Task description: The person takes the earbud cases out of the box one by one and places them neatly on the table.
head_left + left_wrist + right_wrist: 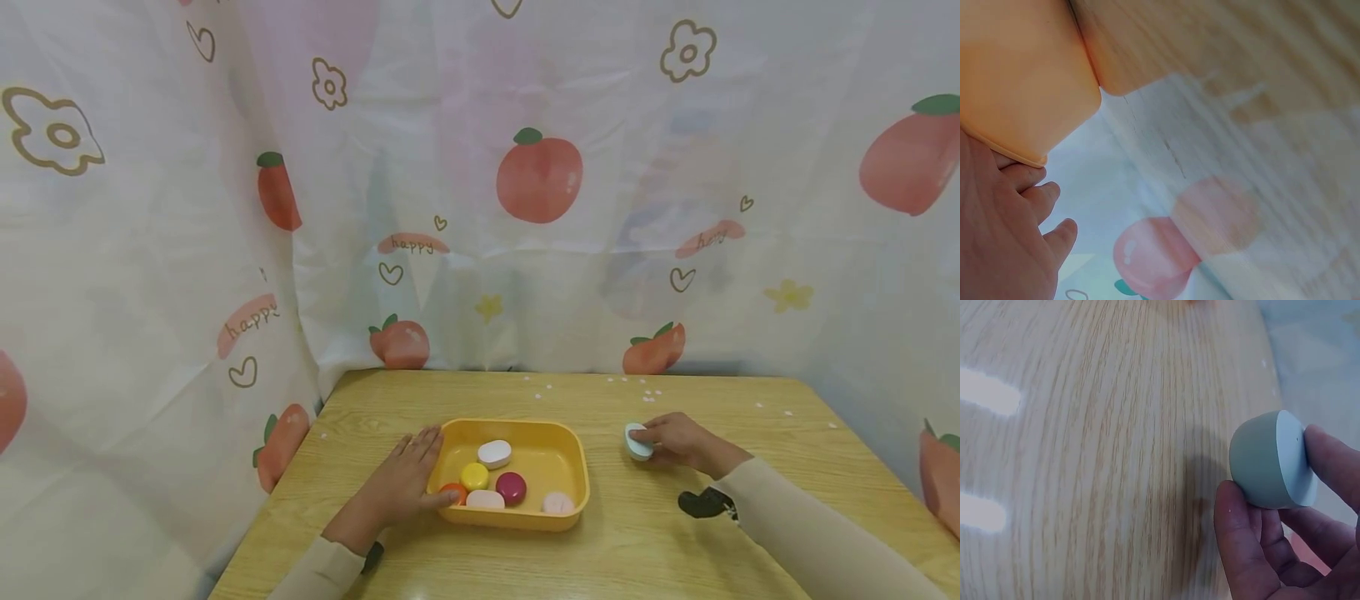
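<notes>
My right hand pinches a pale blue-green half-round piece with one flat face, thumb against that face and fingers round its domed side. It is close over the table, right of a yellow tray. My left hand rests at the tray's left rim, fingers extended and thumb over the front left corner. Inside the tray lie a white oval piece, a yellow round one, a magenta round one, a pale pink oval, a pale pink disc and an orange-red piece partly behind my thumb.
The wood-grained table has a glossy surface. Several small white flecks dot its far part. A fruit-printed curtain hangs behind the table and along both sides. Black straps show at my wrists.
</notes>
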Motion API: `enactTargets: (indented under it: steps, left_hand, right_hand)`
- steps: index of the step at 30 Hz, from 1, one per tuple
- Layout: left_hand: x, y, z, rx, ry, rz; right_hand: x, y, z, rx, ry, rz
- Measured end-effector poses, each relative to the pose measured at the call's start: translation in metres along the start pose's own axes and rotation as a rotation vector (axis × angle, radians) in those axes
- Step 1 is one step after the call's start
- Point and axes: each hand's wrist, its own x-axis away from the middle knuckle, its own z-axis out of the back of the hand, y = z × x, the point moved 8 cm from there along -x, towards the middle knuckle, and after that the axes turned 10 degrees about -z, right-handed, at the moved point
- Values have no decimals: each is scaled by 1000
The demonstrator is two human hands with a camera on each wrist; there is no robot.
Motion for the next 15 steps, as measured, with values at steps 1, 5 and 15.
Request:
enactTargets:
  steps: [1, 5, 15]
  left_hand:
    - [0, 0, 0, 3, 2, -1]
    - [0, 0, 1, 2, 3, -4]
    - [-1, 0, 0, -2, 6, -3]
  right_hand:
    - [-1, 1, 1, 1, 7, -4]
    - [-5, 5, 3, 12, 20, -11]
    - [-8, 10, 7, 35, 77, -19]
